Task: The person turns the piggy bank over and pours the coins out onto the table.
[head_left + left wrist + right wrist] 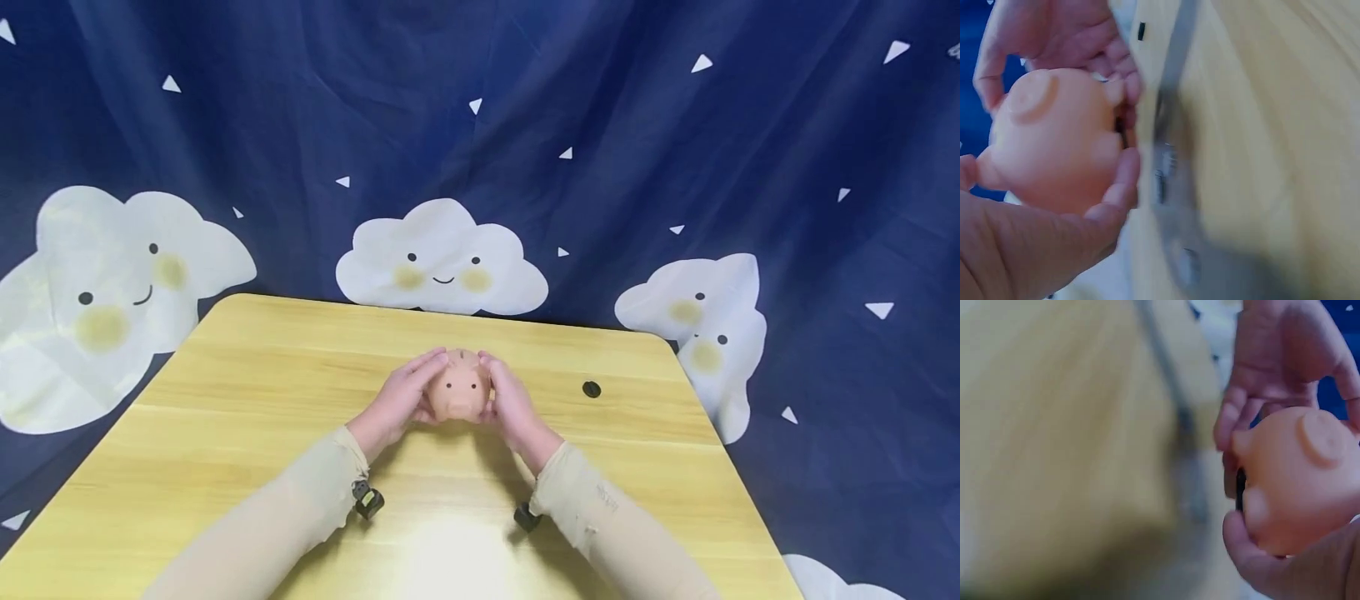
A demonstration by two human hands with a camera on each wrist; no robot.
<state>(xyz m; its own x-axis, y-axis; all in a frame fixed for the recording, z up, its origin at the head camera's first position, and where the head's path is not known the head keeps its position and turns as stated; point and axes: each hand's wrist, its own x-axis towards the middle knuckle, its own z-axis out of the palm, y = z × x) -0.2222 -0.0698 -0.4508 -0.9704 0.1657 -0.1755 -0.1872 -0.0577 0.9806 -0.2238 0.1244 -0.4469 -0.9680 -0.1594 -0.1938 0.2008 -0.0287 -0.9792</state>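
Observation:
A pink pig-shaped piggy bank is held between both hands above the wooden table, its snout facing the person. My left hand grips its left side and my right hand its right side, fingers curled round it. Underneath it, a dark opening shows in the right wrist view. In the left wrist view, several blurred silvery shapes, perhaps coins, appear below the piggy bank; whether they are airborne or on the table I cannot tell. A small black round plug lies to the right of the hands.
The wooden table has rounded far corners. Behind it hangs a dark blue curtain printed with white clouds and triangles. Small black devices are strapped at both wrists, and a bright glare lies on the near tabletop.

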